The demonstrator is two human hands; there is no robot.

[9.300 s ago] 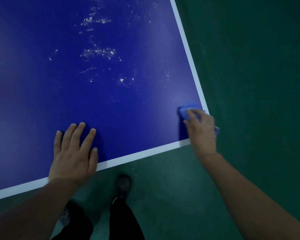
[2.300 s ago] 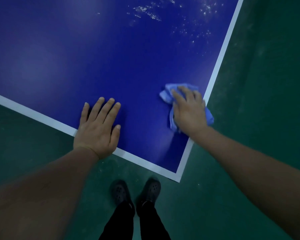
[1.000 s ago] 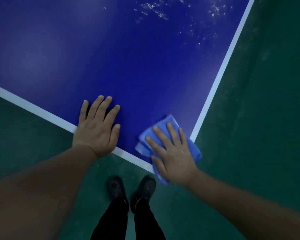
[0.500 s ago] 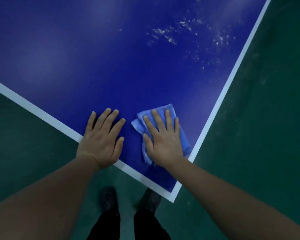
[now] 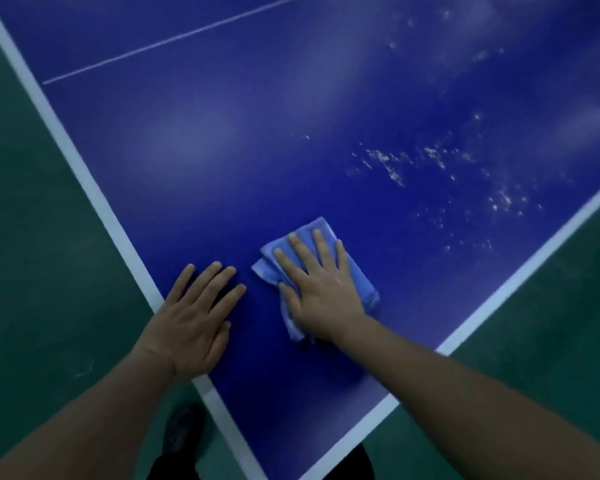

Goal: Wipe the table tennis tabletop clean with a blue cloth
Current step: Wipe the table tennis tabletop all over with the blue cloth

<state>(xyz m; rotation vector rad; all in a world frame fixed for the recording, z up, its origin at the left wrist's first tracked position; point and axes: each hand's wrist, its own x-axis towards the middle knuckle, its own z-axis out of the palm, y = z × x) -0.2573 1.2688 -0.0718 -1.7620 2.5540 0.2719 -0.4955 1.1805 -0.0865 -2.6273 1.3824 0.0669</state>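
Flattened, fingers spread, the right hand [image 5: 323,289] is pressing the cloth [image 5: 355,271] onto the tabletop [image 5: 222,140] rather than clutching it; the folded cloth is lying near the corner closest to the person, showing past the fingertips and along both sides of the palm. The left hand [image 5: 194,320] is resting open and empty just beside it, palm down, heel at the white edge line [image 5: 84,174]. Wiping is under way, by my judgement, with much remaining: pale specks [image 5: 395,168] are lying further out, toward the right edge. Next, the cloth probably needs pushing outward across them under steady pressure.
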